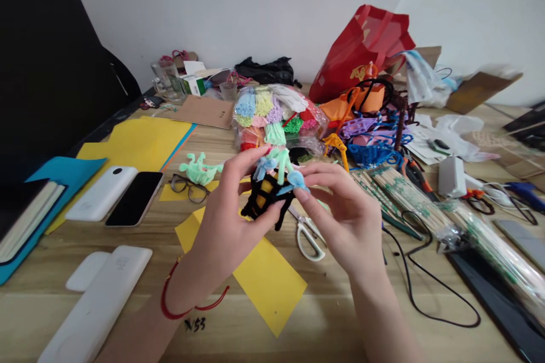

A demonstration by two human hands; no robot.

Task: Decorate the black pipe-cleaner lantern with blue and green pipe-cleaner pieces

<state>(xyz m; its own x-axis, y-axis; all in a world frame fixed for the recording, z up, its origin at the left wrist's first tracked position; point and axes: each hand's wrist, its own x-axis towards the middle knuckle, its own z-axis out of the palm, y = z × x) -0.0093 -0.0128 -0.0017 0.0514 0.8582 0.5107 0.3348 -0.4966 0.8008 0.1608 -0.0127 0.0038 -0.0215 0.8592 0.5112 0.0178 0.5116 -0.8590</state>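
Above the table, a small black pipe-cleaner lattice craft [260, 199] with yellow showing through its gaps is held up between both hands. Light blue bows and pale green pipe cleaner [279, 159] sit along its top. My left hand [232, 227] is closed round its left side, thumb across the lower front. With thumb and fingers, my right hand [340, 212] pinches the blue bow [297, 180] at the right end. Behind the craft lie white-handled scissors [309, 241], partly hidden. A yellow paper sheet [270, 278] lies beneath the hands.
A pale green pipe-cleaner figure [198, 169] and eyeglasses [188, 188] lie left. Further left are a phone [135, 198] and white power bank [102, 193]. Behind stand bagged pipe cleaners [272, 105] and a red bag [340, 62]. Bundled sticks [413, 198] and a black cable [413, 289] lie right.
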